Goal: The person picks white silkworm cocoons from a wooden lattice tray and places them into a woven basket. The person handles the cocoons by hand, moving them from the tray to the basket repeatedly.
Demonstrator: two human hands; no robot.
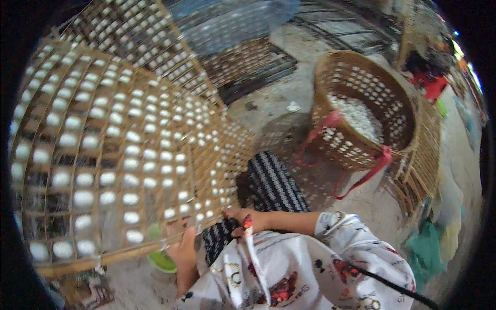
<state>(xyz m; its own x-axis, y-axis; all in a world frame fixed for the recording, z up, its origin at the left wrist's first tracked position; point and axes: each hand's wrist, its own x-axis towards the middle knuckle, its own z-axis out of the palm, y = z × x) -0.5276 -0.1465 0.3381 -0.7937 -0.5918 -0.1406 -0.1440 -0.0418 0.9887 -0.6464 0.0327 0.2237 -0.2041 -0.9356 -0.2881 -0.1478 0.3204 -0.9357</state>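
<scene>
A large woven bamboo frame (128, 147) with rows of white cocoons (83, 198) in its cells fills the left side, its near edge by my lap. My left hand (183, 248) grips the bamboo rim, thumb on the upper side, the other fingers mostly hidden behind the lattice. My right hand (248, 221) is at the frame's near right corner, over my patterned dark cloth (277, 182); its fingertips touch or nearly touch the edge, and whether it grips is unclear. A tall bamboo basket (364, 155) with pink straps stands on the ground at right, holding many white cocoons (356, 118).
A second cocoon-filled frame (143, 35) leans behind the first. Blue netting (232, 23) covers stacked frames at the back. Another woven bamboo piece (422, 155) lies beside the basket, near a green plastic bag (426, 248). A green bowl (162, 262) sits below the frame. A person in red (432, 85) is at far right.
</scene>
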